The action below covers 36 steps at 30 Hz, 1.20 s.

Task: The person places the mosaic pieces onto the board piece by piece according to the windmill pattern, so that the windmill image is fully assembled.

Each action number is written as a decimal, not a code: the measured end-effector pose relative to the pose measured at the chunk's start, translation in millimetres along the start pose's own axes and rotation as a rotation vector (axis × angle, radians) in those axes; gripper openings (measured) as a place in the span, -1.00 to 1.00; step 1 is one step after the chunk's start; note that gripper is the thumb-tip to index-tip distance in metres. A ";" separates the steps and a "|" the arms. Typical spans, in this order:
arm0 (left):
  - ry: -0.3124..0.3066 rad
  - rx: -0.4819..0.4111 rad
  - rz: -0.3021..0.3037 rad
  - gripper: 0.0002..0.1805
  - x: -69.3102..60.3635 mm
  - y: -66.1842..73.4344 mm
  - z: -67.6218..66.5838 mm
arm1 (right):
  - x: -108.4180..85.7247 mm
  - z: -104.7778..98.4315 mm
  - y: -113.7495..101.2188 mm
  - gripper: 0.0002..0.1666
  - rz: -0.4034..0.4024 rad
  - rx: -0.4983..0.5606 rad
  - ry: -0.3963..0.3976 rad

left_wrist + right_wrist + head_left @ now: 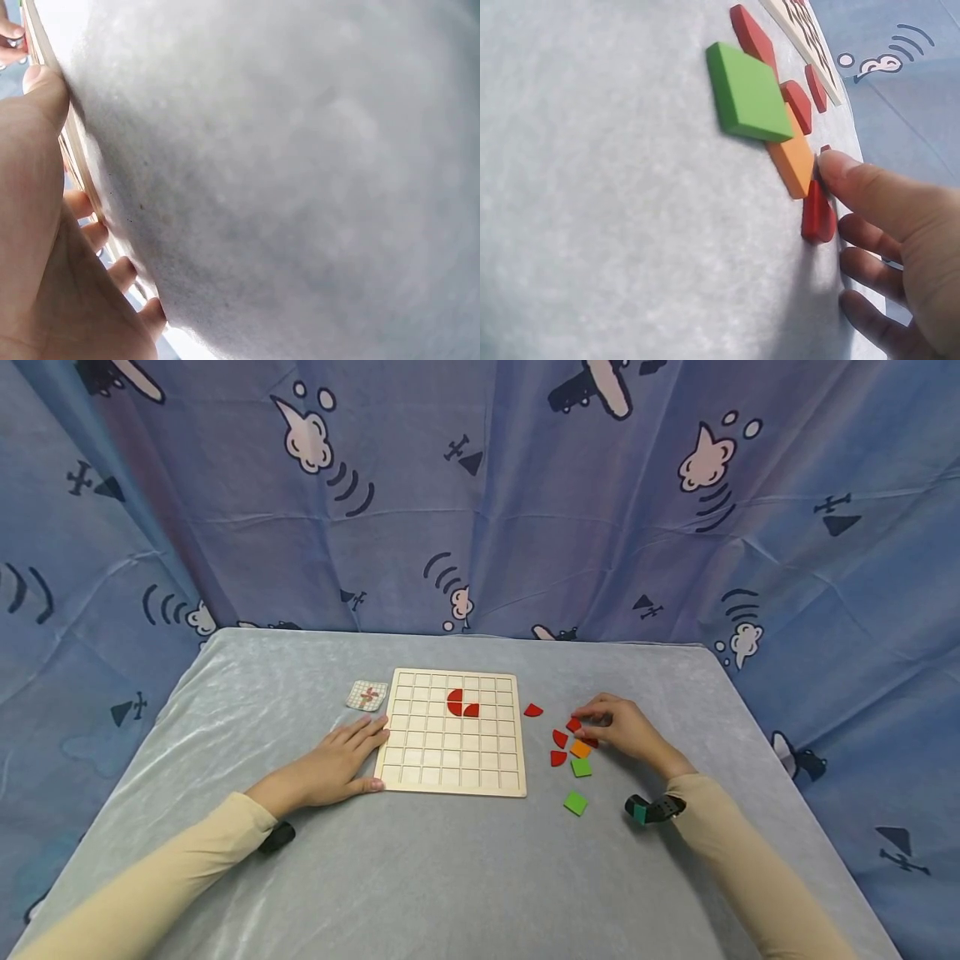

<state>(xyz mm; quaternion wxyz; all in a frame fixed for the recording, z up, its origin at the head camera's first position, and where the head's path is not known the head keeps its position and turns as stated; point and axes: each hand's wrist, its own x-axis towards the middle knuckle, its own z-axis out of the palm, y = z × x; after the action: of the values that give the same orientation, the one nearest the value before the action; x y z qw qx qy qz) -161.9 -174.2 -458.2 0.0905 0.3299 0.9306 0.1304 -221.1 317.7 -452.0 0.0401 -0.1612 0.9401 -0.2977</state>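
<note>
A pale wooden grid board (427, 764) lies on the table with 3 red quarter-circle pieces (454, 707) on its upper middle. My left hand (333, 766) rests at the board's left edge, fingers stretched out and touching it; the left wrist view shows the thumb and fingertips along the rim. To the right of the board, my right hand (628, 727) pinches a red piece (573, 725) between thumb and fingers, partly hidden by the thumb in the right wrist view. Just below the hand lie another red piece (818, 217) and an orange piece (581, 748).
More red quarter-circle pieces (559, 738) lie between the board and my right hand. Two green squares (576, 802) are nearer to me. A small patterned card (367, 695) lies left of the board. A blue printed curtain (405, 527) hangs behind the cloth-covered table (450, 877).
</note>
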 end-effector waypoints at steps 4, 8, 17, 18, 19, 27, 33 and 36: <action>-0.001 0.001 -0.001 -0.11 0.1 -0.1 0.4 | 3.2 -1.7 -1.5 -0.58 0.017 -0.019 -0.019; 0.004 0.004 0.000 -0.11 0.3 -1.0 1.1 | 8.2 -3.3 -4.7 -0.57 0.036 -0.027 -0.040; -0.003 0.008 -0.005 -0.10 1.0 -3.4 3.0 | 25.5 -2.1 -23.3 -0.56 0.024 -0.027 -0.081; -0.003 0.008 -0.006 -0.10 1.0 -3.4 3.1 | 27.8 -1.8 -25.6 -0.56 0.019 -0.028 -0.087; -0.005 0.007 -0.007 -0.10 0.9 -3.3 3.0 | 30.4 -1.4 -27.6 -0.56 0.018 -0.028 -0.091; -0.004 0.002 -0.007 -0.10 0.8 -2.0 2.2 | 53.4 4.2 -41.0 -0.60 -0.001 -0.015 -0.133; 0.000 0.003 -0.004 -0.10 0.7 -2.0 2.3 | 70.4 13.1 -54.9 -0.60 -0.030 -0.030 -0.163; -0.002 0.001 -0.005 -0.10 0.8 -1.9 2.4 | 76.9 18.0 -62.9 -0.61 -0.046 -0.020 -0.172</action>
<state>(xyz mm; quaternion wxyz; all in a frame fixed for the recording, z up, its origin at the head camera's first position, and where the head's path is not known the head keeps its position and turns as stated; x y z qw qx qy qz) -163.0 -174.7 -461.1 0.0914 0.3278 0.9314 0.1294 -273.2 234.2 -429.2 0.1123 -0.2081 0.9322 -0.2740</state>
